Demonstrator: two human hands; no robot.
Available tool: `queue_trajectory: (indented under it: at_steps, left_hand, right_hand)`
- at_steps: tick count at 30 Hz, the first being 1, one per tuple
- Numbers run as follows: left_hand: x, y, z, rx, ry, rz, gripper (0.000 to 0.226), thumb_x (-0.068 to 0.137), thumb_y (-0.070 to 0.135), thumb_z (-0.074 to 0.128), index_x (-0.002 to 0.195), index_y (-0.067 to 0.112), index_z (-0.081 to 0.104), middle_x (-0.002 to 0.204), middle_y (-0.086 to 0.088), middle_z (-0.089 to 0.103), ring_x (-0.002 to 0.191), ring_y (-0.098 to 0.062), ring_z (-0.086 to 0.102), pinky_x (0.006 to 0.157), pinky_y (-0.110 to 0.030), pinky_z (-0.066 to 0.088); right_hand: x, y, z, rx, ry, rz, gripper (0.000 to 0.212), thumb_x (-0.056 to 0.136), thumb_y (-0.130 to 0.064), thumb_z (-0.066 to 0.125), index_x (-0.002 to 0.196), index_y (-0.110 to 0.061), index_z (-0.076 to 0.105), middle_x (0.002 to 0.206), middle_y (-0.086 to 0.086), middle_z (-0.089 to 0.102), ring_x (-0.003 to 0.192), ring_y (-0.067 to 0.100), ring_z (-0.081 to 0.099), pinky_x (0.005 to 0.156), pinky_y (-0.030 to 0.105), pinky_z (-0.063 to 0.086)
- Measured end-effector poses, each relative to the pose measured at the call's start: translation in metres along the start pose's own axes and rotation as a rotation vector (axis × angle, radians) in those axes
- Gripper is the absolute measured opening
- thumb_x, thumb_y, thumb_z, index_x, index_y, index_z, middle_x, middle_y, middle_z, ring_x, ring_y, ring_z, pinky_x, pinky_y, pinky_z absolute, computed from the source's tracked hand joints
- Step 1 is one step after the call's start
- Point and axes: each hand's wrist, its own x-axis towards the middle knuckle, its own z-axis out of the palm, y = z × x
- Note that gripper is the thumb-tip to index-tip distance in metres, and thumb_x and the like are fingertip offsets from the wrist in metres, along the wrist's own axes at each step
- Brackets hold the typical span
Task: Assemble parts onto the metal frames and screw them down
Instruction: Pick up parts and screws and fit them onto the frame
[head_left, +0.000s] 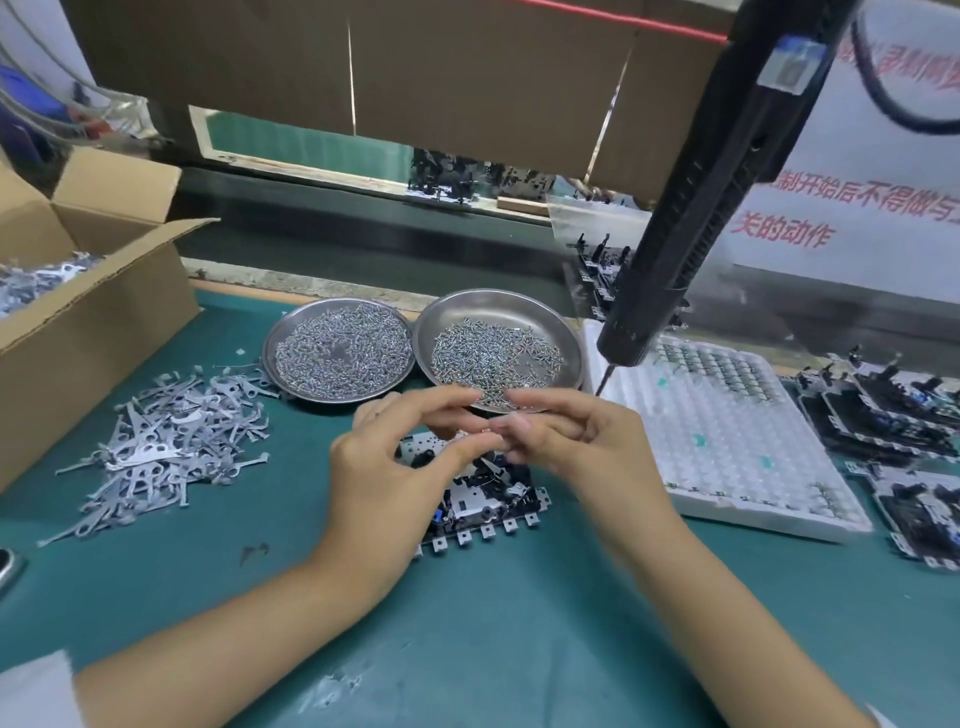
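Steel frame: metal frame (485, 506) lay flat on the green mat (519, 649), directly beneath both hands, partly hidden by them.
Key relation: frame sat just below and toward 6 o'clock of the fingertips; any placing move would go straight down, not sideways.
Long axis: frame ran roughly 9 to 3 o'clock, tilted slightly up toward 3; row of square tabs along its near edge.
Nearer hand: both about equally close; left hand (384, 467) covered the frame's 9 o'clock end, right hand (582, 441) hung over its 3 o'clock end.
Left hand state: thumb and forefinger curled toward each other, tips meeting the right hand's; seemingly pinching something tiny, too small to identify.
Right hand state: fingers bent, tips drawn in to the left hand's; hold not resolvable, cannot tell.
Hands together: touching at the fingertips above the frame, likely passing or orienting a screw (judgement).
Screw supply: two round polished steel dishes at 12 o'clock of the hands, left dish (291, 332) fuller, right dish (566, 332) thinner, rims touching; screws small, bright, granular in mass.
Stamped parts: loose heap of grey flat levers (161, 447) at 9 o'clock, matte, thin, with holes.
Carton: cardboard box (88, 322) at 10 o'clock, more levers inside.
Driver: black ribbed electric screwdriver (691, 208) hung at 1 o'clock, bit pointing down, untouched.
Tray: white blister tray (727, 452) at 3 o'clock, dimpled plastic.
Further frames: stacked frames (883, 415) beyond the tray, at 3 o'clock.
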Motion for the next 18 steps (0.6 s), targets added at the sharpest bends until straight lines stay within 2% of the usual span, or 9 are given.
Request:
queue_trajectory:
  at_steps: [4, 9, 14, 18]
  left_hand:
    - [-0.0004, -0.0016, 0.0007, 0.081, 0.010, 0.092, 0.030, 0.068, 0.038, 0.074, 0.096, 0.041, 0.062, 0.086, 0.032, 0.067, 0.094, 0.003, 0.056, 0.091, -0.021, 0.038]
    - [-0.0007, -0.0048, -0.0006, 0.126, -0.006, 0.145, 0.032, 0.070, 0.032, 0.077, 0.098, 0.038, 0.062, 0.080, 0.030, 0.067, 0.091, 0.004, 0.054, 0.092, -0.017, 0.033]
    - [-0.0001, -0.0043, -0.0004, 0.162, -0.022, 0.200, 0.033, 0.070, 0.028, 0.076, 0.098, 0.038, 0.061, 0.081, 0.029, 0.065, 0.084, 0.003, 0.053, 0.087, -0.027, 0.036]
    - [-0.0001, -0.0043, -0.0006, 0.179, -0.029, 0.203, 0.033, 0.070, 0.026, 0.076, 0.098, 0.036, 0.062, 0.080, 0.025, 0.066, 0.079, -0.006, 0.055, 0.087, -0.029, 0.036]
  right_hand:
    - [-0.0062, 0.0003, 0.0033, 0.022, -0.010, 0.030, 0.020, 0.080, -0.003, 0.067, 0.097, -0.013, 0.068, 0.081, 0.011, 0.074, 0.068, 0.017, 0.067, 0.072, 0.026, 0.057]
    - [-0.0085, 0.0001, 0.0057, 0.015, 0.011, 0.037, 0.019, 0.083, 0.001, 0.065, 0.093, -0.015, 0.068, 0.078, 0.008, 0.074, 0.061, 0.014, 0.065, 0.069, 0.026, 0.056]
    - [-0.0087, 0.0037, 0.0058, -0.041, 0.032, 0.012, 0.018, 0.084, -0.001, 0.066, 0.095, -0.015, 0.069, 0.078, 0.006, 0.074, 0.068, 0.017, 0.067, 0.069, 0.024, 0.056]
    - [-0.0082, 0.0067, 0.0044, -0.134, 0.042, -0.026, 0.021, 0.084, -0.003, 0.068, 0.096, -0.020, 0.069, 0.079, 0.006, 0.075, 0.078, 0.030, 0.070, 0.077, 0.034, 0.058]
